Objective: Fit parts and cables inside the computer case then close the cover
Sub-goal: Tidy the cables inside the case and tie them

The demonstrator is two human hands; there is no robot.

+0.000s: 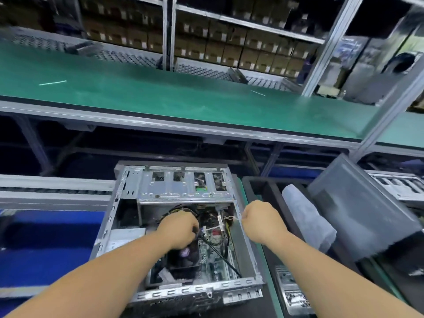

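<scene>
An open grey computer case (pixel 249 253) lies on its side in front of me, its cover off. Inside show the motherboard (pixel 213 258), a black fan (pixel 183 255) and a metal drive cage (pixel 183 187) at the far end. My left hand (pixel 181 228) is inside the case, fingers curled around a black cable (pixel 220 253) near the fan. My right hand (pixel 261 219) hovers over the case's right wall and pinches a thin wire (pixel 229 218) that runs back into the case.
A dark grey panel (pixel 358 207) leans in a black tray (pixel 259 187) to the right, beside a foam-wrapped part (pixel 307 216). A green conveyor belt (pixel 160 92) crosses behind the case. Shelves of boxes (pixel 229 47) stand beyond it. A blue surface (pixel 50 244) lies to the left.
</scene>
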